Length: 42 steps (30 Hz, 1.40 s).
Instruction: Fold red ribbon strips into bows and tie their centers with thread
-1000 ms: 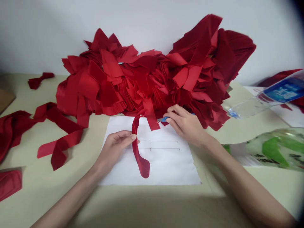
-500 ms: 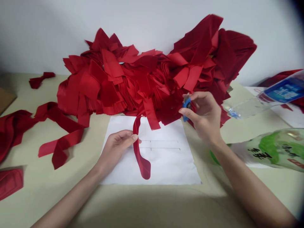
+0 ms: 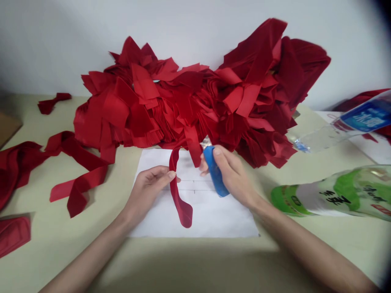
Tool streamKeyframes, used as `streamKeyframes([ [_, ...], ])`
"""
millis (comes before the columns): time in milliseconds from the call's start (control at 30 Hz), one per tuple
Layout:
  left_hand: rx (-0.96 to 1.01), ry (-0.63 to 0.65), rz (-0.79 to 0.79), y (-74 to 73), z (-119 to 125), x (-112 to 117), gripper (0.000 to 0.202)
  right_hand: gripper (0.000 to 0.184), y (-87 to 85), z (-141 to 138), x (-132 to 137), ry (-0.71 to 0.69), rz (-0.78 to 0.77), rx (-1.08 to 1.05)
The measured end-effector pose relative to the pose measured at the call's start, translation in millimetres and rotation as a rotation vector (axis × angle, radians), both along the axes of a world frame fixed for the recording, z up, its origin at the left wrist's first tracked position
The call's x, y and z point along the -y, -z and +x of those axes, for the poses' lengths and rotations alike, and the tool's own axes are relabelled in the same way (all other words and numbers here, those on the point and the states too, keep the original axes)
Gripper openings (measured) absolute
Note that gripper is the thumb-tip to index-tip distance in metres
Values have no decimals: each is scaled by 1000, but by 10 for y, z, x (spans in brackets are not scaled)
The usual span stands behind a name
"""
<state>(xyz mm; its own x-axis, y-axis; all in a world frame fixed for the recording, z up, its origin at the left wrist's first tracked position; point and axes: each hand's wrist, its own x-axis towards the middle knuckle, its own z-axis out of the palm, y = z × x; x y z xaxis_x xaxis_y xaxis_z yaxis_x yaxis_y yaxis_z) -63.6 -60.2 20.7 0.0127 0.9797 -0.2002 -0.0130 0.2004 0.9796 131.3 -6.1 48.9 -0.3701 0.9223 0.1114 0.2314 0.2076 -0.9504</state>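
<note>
My left hand (image 3: 148,189) pinches a long red fabric strip (image 3: 180,203) against a white sheet of paper (image 3: 210,213) marked with thin ruled lines. The strip runs up into the big heap of red fabric pieces (image 3: 195,97) and curls at its lower end. My right hand (image 3: 232,175) is closed round a blue-handled tool (image 3: 215,173); a bit of metal shows at its top end, close to the strip and the heap's front edge. I cannot tell what kind of tool it is.
Loose red strips (image 3: 73,179) lie on the beige table (image 3: 189,264) at the left. At the right lie a green-labelled plastic bottle (image 3: 332,195) and a blue-labelled clear bottle (image 3: 345,126). A white wall stands behind the heap.
My right hand picked the blue tool up from under the heap, raised it, then brought it down and left toward the strip. My left hand kept the strip pinned.
</note>
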Motion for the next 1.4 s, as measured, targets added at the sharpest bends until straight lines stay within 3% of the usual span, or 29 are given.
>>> streamKeyframes([
  [233, -28, -1, 26, 9, -75, -74, 21, 34, 182, -101, 95, -378, -565, -238],
  [333, -92, 4, 9, -16, -101, -110, 20, 35, 208, -79, 69, -519, -643, -191],
  [433, -140, 18, -6, -23, -112, -134, 20, 35, 177, -52, 55, -588, -549, -85],
  [567, -217, 54, 29, -5, -119, -129, 22, 38, 118, -33, 65, -582, -352, 153],
  [900, -454, 43, 137, -17, -56, -56, 19, 39, 89, -65, 150, -296, 68, 655],
  [1167, -489, 5, 167, 23, -3, -3, 17, 39, 43, -149, 243, -181, 104, 858],
  [1300, -399, -65, 141, 72, -6, -17, 15, 38, 53, -190, 278, -121, 90, 794],
  [1400, -346, -187, 83, 92, -71, -68, 13, 38, 52, -117, 248, 25, 148, 703],
])
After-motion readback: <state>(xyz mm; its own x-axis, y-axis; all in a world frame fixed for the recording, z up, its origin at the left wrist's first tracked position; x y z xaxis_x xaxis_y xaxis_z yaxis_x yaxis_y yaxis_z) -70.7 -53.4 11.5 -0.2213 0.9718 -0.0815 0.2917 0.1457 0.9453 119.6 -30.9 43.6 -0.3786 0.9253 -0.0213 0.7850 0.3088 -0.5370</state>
